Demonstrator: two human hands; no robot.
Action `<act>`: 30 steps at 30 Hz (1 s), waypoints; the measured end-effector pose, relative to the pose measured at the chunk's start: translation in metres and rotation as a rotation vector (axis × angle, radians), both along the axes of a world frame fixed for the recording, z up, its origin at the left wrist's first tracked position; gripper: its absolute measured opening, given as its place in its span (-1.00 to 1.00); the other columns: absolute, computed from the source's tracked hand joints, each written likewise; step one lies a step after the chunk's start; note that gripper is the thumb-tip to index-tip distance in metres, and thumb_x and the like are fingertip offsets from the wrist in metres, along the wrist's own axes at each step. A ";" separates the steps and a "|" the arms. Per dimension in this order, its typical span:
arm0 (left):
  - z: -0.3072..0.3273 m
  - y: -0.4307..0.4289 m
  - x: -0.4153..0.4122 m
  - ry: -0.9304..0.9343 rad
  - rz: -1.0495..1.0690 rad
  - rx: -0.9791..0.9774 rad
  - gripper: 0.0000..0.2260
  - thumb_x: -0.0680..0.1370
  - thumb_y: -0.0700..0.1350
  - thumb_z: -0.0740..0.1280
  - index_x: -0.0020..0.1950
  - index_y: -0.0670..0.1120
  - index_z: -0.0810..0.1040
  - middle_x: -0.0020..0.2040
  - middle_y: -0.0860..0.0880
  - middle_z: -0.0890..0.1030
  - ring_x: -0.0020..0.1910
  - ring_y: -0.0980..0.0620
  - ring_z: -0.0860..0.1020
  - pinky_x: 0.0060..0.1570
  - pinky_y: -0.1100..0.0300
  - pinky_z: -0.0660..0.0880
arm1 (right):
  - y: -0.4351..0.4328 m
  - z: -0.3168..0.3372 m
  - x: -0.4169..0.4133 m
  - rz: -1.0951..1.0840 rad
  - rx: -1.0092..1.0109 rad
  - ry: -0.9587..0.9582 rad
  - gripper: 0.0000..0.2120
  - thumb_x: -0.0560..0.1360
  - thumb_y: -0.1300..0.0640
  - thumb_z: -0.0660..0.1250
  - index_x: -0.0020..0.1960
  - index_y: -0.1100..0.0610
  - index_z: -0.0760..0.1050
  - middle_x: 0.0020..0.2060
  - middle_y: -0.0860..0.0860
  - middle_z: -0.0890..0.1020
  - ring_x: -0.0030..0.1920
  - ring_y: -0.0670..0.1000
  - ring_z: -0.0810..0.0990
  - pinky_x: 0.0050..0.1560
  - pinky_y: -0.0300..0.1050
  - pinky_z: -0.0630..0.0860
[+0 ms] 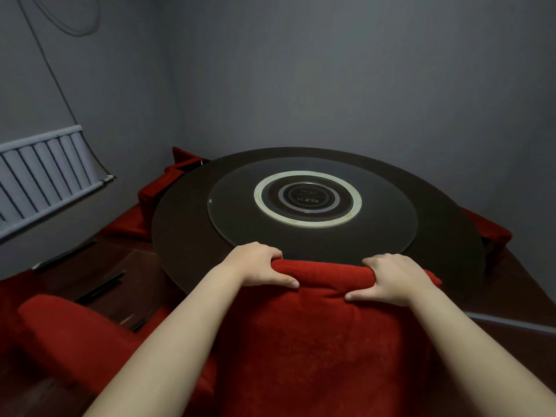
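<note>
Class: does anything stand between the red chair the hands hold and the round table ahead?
Nothing visible does. The left hand and right hand grip the top of the red chair, which overlaps the near rim of the round table; lower down, the chair hides the gap.

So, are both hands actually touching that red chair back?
Touching. The head view shows the left hand and right hand gripping the red chair back, fingers curled over its top.

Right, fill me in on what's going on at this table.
A person grips the top of the red chair back with left hand and right hand, fingers curled over it. The chair stands at the near edge of the round dark table, which carries a glass turntable. A second red chair stands to its left.
</note>
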State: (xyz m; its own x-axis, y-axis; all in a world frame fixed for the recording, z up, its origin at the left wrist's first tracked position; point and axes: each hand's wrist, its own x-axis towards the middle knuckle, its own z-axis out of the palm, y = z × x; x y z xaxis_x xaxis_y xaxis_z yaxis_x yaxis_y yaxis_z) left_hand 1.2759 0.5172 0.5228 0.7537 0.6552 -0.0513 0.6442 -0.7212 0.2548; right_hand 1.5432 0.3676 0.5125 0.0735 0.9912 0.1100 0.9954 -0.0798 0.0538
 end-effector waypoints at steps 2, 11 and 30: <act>-0.004 0.014 0.010 -0.010 0.026 0.019 -0.37 0.16 0.61 0.20 -0.17 0.11 0.53 -0.30 0.18 0.55 -0.18 0.14 0.52 -0.21 0.15 0.42 | 0.016 -0.002 0.010 0.001 -0.010 0.003 -0.22 0.05 -0.74 -0.04 -0.28 -0.06 0.40 -0.34 -0.14 0.53 -0.30 -0.13 0.49 -0.30 -0.15 0.36; -0.016 0.044 0.034 -0.041 0.081 0.088 -0.39 0.16 0.63 0.13 -0.21 0.15 0.49 -0.32 0.18 0.53 -0.22 0.13 0.46 -0.26 0.13 0.31 | 0.063 -0.005 0.036 -0.021 -0.148 0.152 -0.27 0.00 -0.73 0.05 -0.28 -0.13 0.44 -0.37 -0.23 0.49 -0.28 -0.12 0.47 -0.21 -0.12 0.37; -0.017 0.001 0.011 -0.036 0.016 0.230 -0.24 0.08 0.72 -0.08 -0.19 0.17 0.50 -0.28 0.17 0.54 -0.17 0.04 0.53 -0.26 0.11 0.29 | 0.002 -0.005 -0.005 -0.154 -0.049 0.145 -0.15 -0.06 -0.75 0.02 -0.17 -0.12 0.53 -0.28 -0.21 0.56 -0.23 -0.10 0.51 -0.29 -0.12 0.38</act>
State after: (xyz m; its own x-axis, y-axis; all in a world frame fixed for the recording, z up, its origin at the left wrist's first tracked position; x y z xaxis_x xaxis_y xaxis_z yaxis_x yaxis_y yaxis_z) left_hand 1.2866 0.5186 0.5054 0.7417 0.6584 0.1276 0.6495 -0.7526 0.1079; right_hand 1.5380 0.3695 0.5072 0.2360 0.9710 0.0392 0.9692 -0.2323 -0.0816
